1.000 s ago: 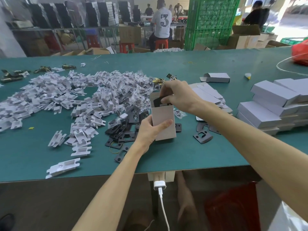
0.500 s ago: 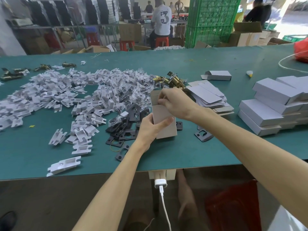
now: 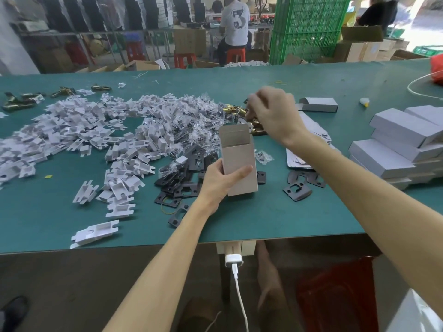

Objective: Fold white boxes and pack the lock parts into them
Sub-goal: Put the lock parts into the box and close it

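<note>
Green workshop table (image 3: 311,212), frame centre: my left hand (image 3: 221,180) grasps upright open-topped white cardboard box (image 3: 239,161). Right hand (image 3: 273,113), above, over brass latch pile (image 3: 231,108); grasp indeterminable. Packing step; next, I judge, latch into box.

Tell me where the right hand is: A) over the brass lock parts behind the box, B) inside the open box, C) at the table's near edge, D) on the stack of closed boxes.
A: the right hand is over the brass lock parts, beyond the open box that the left hand holds upright.
</note>
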A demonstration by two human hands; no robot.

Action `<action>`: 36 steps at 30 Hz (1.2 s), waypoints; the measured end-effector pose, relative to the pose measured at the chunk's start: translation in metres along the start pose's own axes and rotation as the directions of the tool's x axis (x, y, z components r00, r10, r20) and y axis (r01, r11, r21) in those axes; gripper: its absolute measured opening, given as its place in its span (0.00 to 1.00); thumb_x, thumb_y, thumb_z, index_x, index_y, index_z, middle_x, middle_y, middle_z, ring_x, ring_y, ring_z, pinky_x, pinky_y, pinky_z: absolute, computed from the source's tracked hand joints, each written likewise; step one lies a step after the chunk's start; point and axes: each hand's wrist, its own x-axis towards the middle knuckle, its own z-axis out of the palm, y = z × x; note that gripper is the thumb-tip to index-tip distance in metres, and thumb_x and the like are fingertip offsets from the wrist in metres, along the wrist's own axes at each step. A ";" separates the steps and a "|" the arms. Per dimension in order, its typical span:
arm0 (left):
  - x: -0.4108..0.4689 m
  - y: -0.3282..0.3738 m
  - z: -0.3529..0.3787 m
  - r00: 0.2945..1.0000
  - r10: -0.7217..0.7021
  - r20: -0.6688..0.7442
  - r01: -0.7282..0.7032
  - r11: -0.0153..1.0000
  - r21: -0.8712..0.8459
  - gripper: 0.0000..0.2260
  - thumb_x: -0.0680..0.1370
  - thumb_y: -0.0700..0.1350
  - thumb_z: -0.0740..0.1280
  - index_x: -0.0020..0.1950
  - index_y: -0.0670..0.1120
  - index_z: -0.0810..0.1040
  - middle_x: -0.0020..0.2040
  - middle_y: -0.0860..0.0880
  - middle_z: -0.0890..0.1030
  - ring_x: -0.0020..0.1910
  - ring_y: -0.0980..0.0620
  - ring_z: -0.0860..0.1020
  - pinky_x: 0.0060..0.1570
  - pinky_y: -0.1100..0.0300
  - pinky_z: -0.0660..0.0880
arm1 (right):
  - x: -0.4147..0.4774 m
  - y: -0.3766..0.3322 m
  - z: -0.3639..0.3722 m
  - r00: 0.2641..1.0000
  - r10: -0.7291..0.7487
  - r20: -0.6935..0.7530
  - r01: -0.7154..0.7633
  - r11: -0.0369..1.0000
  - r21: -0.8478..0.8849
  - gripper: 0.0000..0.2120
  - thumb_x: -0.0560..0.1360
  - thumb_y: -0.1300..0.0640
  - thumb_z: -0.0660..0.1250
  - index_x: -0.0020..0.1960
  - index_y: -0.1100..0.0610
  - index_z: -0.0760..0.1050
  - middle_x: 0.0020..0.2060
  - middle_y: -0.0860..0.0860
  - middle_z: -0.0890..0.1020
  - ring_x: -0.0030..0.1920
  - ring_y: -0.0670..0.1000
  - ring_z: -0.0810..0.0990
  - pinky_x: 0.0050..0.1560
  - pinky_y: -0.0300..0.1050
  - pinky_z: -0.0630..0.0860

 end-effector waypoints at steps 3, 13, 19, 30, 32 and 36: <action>0.000 -0.001 0.000 1.000 0.005 -0.003 -0.005 1.000 -0.008 0.19 0.71 0.49 0.82 0.59 0.49 0.82 0.52 0.52 0.88 0.51 0.52 0.86 0.44 0.61 0.82 | 0.004 0.021 0.003 0.993 0.112 0.037 -0.107 0.987 -0.120 0.09 0.83 0.55 0.64 0.52 0.60 0.78 0.44 0.54 0.85 0.43 0.52 0.82 0.41 0.41 0.75; 0.002 -0.003 0.001 0.999 0.020 -0.032 -0.020 1.000 0.007 0.21 0.72 0.47 0.81 0.62 0.45 0.81 0.55 0.48 0.87 0.53 0.50 0.86 0.48 0.58 0.83 | -0.029 0.088 0.051 0.883 0.336 0.328 -0.106 0.824 -0.557 0.21 0.81 0.53 0.66 0.72 0.59 0.72 0.66 0.63 0.76 0.67 0.65 0.70 0.66 0.58 0.71; 0.002 -0.003 0.001 1.000 0.011 -0.028 -0.011 1.000 -0.003 0.17 0.73 0.46 0.81 0.59 0.47 0.82 0.54 0.48 0.87 0.52 0.51 0.86 0.47 0.59 0.83 | -0.030 0.099 0.052 0.912 0.290 0.289 -0.075 0.812 -0.579 0.16 0.81 0.60 0.65 0.68 0.60 0.75 0.63 0.61 0.78 0.65 0.63 0.73 0.64 0.59 0.73; 0.002 -0.003 0.000 1.000 0.013 -0.028 -0.013 1.000 -0.009 0.18 0.72 0.47 0.81 0.59 0.48 0.82 0.53 0.50 0.88 0.53 0.51 0.86 0.48 0.58 0.83 | -0.028 0.082 0.026 0.964 0.243 0.109 -0.226 0.962 -0.153 0.10 0.81 0.67 0.64 0.61 0.64 0.79 0.54 0.59 0.84 0.46 0.54 0.84 0.49 0.41 0.81; 0.003 -0.003 0.000 0.999 0.016 -0.028 -0.017 1.000 -0.005 0.17 0.72 0.47 0.81 0.58 0.49 0.82 0.53 0.51 0.88 0.53 0.51 0.86 0.48 0.58 0.83 | -0.024 0.065 0.016 0.984 0.170 0.047 -0.169 0.985 -0.016 0.09 0.81 0.67 0.65 0.60 0.64 0.80 0.51 0.57 0.85 0.41 0.50 0.83 0.42 0.34 0.79; 0.002 -0.003 0.000 1.000 0.009 -0.015 -0.009 1.000 -0.014 0.18 0.72 0.49 0.82 0.59 0.49 0.82 0.53 0.52 0.88 0.52 0.52 0.86 0.46 0.60 0.82 | -0.011 0.024 -0.001 0.999 0.002 -0.038 0.002 0.993 0.120 0.09 0.79 0.69 0.66 0.57 0.63 0.81 0.48 0.54 0.85 0.45 0.48 0.84 0.49 0.37 0.81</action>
